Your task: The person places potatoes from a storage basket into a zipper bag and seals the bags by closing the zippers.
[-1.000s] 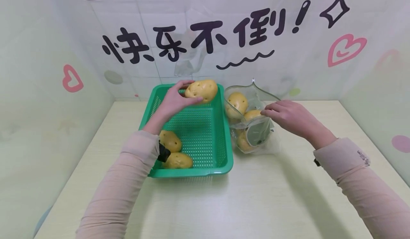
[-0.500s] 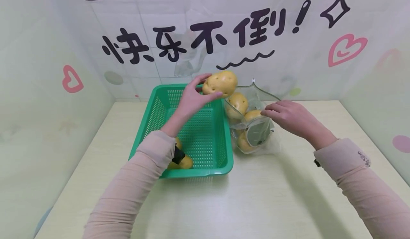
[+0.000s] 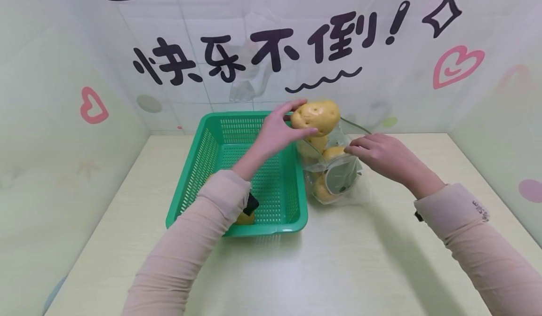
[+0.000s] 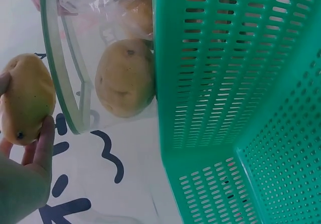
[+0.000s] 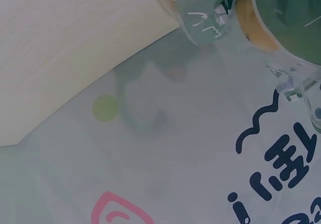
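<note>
My left hand [image 3: 277, 131] grips a yellow potato [image 3: 318, 117] between thumb and fingers, over the mouth of a clear zip bag [image 3: 313, 168]. In the left wrist view the held potato [image 4: 29, 99] is just outside the bag's green zip edge [image 4: 56, 78]. Inside the bag sit several potatoes, one [image 4: 125, 78] plain through the plastic. My right hand [image 3: 381, 155] pinches the bag's right rim, keeping its mouth apart. The right wrist view shows part of the bag with its green label [image 5: 296, 18], but not the hand.
A green plastic basket [image 3: 301, 212] stands left of the bag, against its side. A potato [image 3: 245, 218] shows in it, partly hidden by my left sleeve. The pale table [image 3: 338, 264] meets a printed curtain [image 3: 169, 111] behind.
My left hand has carried the potato rightward from above the basket to above the bag. My right hand keeps its place at the bag's rim.
</note>
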